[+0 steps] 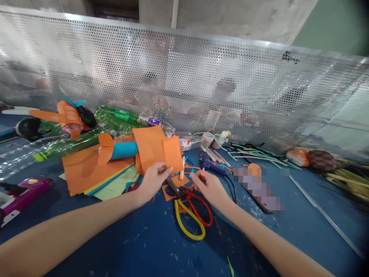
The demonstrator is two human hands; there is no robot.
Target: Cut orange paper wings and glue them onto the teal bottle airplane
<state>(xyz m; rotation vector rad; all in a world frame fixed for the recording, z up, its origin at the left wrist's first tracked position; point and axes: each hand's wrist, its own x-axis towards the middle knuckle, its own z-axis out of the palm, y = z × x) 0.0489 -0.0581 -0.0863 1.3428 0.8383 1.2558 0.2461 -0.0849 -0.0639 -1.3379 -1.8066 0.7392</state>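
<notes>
My left hand (154,180) pinches a piece of orange paper (173,154) between thumb and fingers. Behind it lies a larger orange sheet (150,144) against a blue paper-wrapped tube (124,150) with rounded orange flaps. My right hand (210,186) hovers over orange paper scraps, thumb and fingertips drawn together; whatever they hold, if anything, is too small to name. A white stick (182,168) stands out between my hands. Scissors (190,219) with one yellow and one red handle rest below, blades partly under my left hand. A blue glue gun (213,167) lies beyond my right hand.
Plastic bottles (77,142) crowd the left, beside an orange paper-covered model (67,115) and a purple power strip (25,198). Coloured paper sheets (115,184) lie stacked. A perforated metal screen (184,77) borders the back. Straws (256,154) and a blurred object (259,188) lie right.
</notes>
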